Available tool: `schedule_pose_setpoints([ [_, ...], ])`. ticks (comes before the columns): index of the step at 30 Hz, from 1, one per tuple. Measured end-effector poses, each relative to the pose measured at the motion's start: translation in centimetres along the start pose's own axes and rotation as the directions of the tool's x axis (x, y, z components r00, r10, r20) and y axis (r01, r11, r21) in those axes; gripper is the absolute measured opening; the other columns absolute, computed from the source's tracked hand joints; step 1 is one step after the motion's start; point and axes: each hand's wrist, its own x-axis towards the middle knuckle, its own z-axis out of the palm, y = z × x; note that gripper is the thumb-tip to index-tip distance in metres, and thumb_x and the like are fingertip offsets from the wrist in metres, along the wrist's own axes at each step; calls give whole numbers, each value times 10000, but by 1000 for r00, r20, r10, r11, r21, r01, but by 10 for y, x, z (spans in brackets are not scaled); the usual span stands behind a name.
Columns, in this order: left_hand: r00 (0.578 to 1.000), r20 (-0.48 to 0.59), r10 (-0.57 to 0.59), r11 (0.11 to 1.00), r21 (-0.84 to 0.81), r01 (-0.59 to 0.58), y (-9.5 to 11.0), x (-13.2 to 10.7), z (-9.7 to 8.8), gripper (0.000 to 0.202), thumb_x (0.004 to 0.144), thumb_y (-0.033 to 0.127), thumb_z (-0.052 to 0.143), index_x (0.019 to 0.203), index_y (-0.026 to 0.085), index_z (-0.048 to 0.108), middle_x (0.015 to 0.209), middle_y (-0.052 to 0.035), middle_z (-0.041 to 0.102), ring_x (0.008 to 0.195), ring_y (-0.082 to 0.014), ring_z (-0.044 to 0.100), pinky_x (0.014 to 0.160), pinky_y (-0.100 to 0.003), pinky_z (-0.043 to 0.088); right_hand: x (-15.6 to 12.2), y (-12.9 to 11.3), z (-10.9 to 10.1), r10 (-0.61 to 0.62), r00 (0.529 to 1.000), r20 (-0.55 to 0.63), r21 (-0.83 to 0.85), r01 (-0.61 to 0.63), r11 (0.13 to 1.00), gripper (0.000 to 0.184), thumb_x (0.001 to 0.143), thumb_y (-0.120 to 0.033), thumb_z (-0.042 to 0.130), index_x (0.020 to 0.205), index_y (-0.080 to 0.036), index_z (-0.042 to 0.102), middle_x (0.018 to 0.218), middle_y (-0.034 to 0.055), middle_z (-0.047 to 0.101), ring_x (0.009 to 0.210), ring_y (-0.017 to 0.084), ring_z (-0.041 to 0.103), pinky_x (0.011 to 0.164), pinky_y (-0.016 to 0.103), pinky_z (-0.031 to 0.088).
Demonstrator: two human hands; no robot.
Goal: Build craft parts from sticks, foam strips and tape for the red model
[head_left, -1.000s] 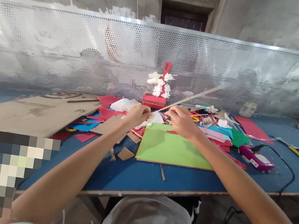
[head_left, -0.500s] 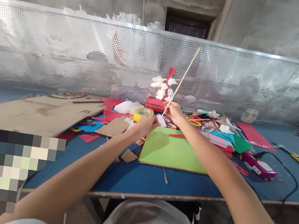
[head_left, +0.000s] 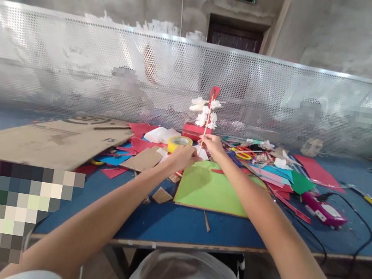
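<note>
My right hand [head_left: 212, 144] pinches a thin wooden stick [head_left: 206, 120] that stands nearly upright over the far edge of a light green sheet [head_left: 212, 187]. My left hand [head_left: 183, 156] is closed just below it, its fingertips at the stick's lower end. A yellow tape roll [head_left: 179, 143] lies just left of both hands. Behind the stick stands a small red paper model with white paper flowers [head_left: 205, 113].
Coloured paper scraps [head_left: 272, 173], scissors [head_left: 242, 153] and cardboard pieces litter the blue table [head_left: 173, 226]. A large cardboard sheet [head_left: 46, 137] lies at left. A purple glue gun [head_left: 324, 210] with a black cord lies at right. A perforated metal screen [head_left: 78, 63] runs along the back.
The stick has swung from a low slant pointing right up to nearly upright. My left hand let go of the tape roll and closed in on the stick's base.
</note>
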Motion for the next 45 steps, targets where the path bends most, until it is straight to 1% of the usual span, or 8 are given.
schedule_pose_setpoints([
  [13,996,17,91,988,127,-92,-6,5,11,214,907,296,569,910,176,747,886,-101,759,830,-247,693,748,-315,465,6,5,-4,-92,995,-28,-68,90,994,133,858,-268,685,784,-159,671,695,24,718,503,81,591,533,192,506],
  [23,996,-34,83,981,181,-75,-10,1,4,228,907,295,525,929,197,730,926,-100,747,875,-257,690,766,-336,482,45,-4,-10,-96,995,-37,-192,87,978,71,752,-170,741,728,-179,674,637,3,681,562,132,646,647,268,569],
  [26,992,-98,83,991,118,-71,-15,4,-1,217,921,300,522,924,200,715,948,-92,747,920,-261,686,813,-355,489,40,-8,-8,-92,996,-7,-196,89,977,60,757,-155,732,737,-175,678,657,11,692,565,136,644,665,286,570],
  [29,979,-200,35,990,-129,-61,-24,9,-11,179,915,311,566,985,189,678,1014,-89,736,882,-233,694,821,-354,509,25,-21,-13,-116,991,71,-219,129,967,24,800,-163,688,775,-164,691,693,28,711,573,142,635,642,290,549],
  [31,964,-257,-65,907,-418,-50,-32,13,-20,261,919,334,590,1125,175,612,1079,-101,712,754,-176,693,742,-320,536,12,-35,-24,-165,965,204,-325,226,918,55,827,-169,655,802,-155,702,734,47,730,621,158,653,638,282,525],
  [34,910,-327,-256,613,-782,-109,-46,19,-33,435,921,364,625,1296,203,475,1108,-92,688,730,-134,694,674,-265,555,-12,-57,-51,-248,893,375,-549,430,717,101,850,-184,636,857,-157,733,816,60,760,724,171,679,708,271,493],
  [39,866,-293,-405,181,-954,-239,-64,20,-43,316,842,313,748,1085,195,585,916,-21,706,709,-96,684,739,-235,577,-57,-75,-100,-230,866,445,-779,501,377,183,883,-204,593,947,-204,764,831,38,770,721,176,666,685,260,423],
  [45,939,-264,-222,124,-962,-242,-59,13,-30,304,699,303,867,863,134,675,822,-25,726,756,-94,703,823,-229,587,-81,-62,-112,-350,830,435,-770,544,333,258,964,-300,549,1106,-198,739,986,82,767,797,199,671,749,293,454],
])
